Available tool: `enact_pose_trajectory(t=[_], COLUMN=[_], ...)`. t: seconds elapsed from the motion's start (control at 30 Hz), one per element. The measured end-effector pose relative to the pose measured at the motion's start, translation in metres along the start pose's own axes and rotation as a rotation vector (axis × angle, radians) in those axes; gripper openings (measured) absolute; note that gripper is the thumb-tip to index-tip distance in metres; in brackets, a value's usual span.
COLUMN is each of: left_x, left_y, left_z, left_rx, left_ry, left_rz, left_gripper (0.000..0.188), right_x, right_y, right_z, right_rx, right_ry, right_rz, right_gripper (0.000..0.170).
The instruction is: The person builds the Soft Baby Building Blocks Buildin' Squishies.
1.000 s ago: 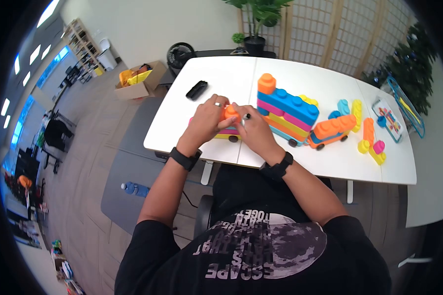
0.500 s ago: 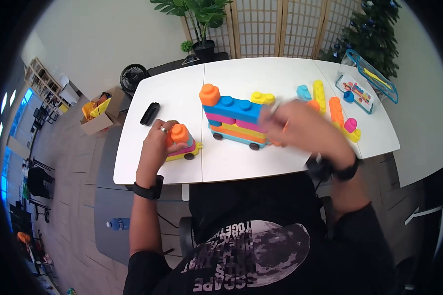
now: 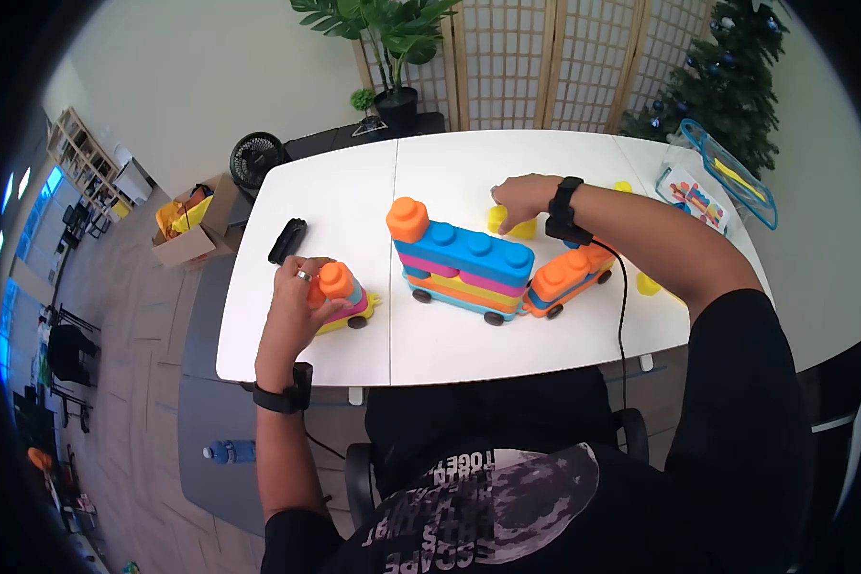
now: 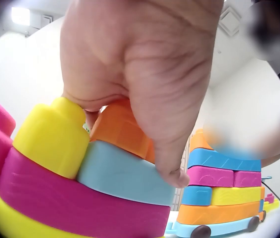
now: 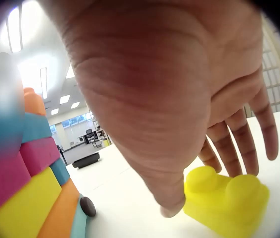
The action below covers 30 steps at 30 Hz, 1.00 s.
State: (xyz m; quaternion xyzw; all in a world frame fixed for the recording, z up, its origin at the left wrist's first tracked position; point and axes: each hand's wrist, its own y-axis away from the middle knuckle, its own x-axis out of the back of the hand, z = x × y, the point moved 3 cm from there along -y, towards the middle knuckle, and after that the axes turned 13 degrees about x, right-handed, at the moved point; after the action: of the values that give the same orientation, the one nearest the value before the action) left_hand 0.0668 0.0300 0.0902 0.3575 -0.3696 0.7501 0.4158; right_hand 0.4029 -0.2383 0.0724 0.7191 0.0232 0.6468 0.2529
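Observation:
My left hand (image 3: 295, 301) holds an orange toy block (image 3: 336, 279) on top of a small wheeled block car, thumb on one side and fingers behind. Beneath the orange block lie a light blue block (image 4: 122, 171), a magenta block (image 4: 75, 198) and the car's yellow base. A yellow block (image 4: 53, 136) sits beside them. Over on the right, my right hand (image 3: 528, 196) is at a loose yellow two-stud block (image 5: 226, 198). Its thumb lies by the block's left side, while the fingers reach down loosely behind it.
A tall multicoloured block wagon (image 3: 464, 273) stands mid-table, with an orange wagon (image 3: 564, 277) linked behind it. A black case (image 3: 287, 240) lies at left. At the far right are a picture card (image 3: 694, 199) and a clear blue-edged bag (image 3: 732, 172). A cable hangs from my right wrist.
My right hand has left the small car and swept across, over the wagons, to the loose yellow block. My left hand has stayed on the small car. The head view has shifted rightward.

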Motion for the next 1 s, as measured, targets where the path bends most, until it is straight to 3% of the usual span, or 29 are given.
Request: enact_pose_trajectory(t=[0.13,0.3,0.4,0.5,0.67,0.83,0.9,1.0], left_x=[-0.001,0.001,0.006,0.001,0.009,0.022,0.027,0.02], left_y=[-0.003,-0.009,-0.013,-0.022,-0.032,-0.044,-0.041,-0.038], left_z=[-0.003,-0.007,-0.002,-0.007,0.004,-0.011,-0.008,-0.037], left_rx=[-0.016,0.011,0.037,0.048,-0.086,0.037,0.129,0.105], left_ry=[0.047,0.031,0.028,0.067,-0.016,-0.176,-0.227,-0.107], left_rz=[-0.011,-0.043,-0.09,-0.151,-0.248,-0.377,-0.397,-0.304], left_gripper=[0.059,0.065,0.066,0.075,0.08,0.093,0.103,0.104], right_x=[-0.008,0.015,0.054,0.061,0.026,0.007,-0.001,-0.018], right_y=[-0.011,0.005,0.05,0.094,0.064,0.014,0.0,-0.015], right_z=[-0.003,0.012,-0.005,-0.017,0.0,-0.004,-0.01,-0.005], right_rx=[0.003,0.062,0.061,0.024,0.065,0.246,0.23,0.247], right_ry=[0.04,0.01,-0.208,-0.142,-0.056,0.02,0.008,0.0], right_rz=[0.055,0.361,0.42,0.47,0.284,0.117,0.103,0.1], right_gripper=[0.068,0.063,0.056,0.054,0.056,0.057,0.055,0.055])
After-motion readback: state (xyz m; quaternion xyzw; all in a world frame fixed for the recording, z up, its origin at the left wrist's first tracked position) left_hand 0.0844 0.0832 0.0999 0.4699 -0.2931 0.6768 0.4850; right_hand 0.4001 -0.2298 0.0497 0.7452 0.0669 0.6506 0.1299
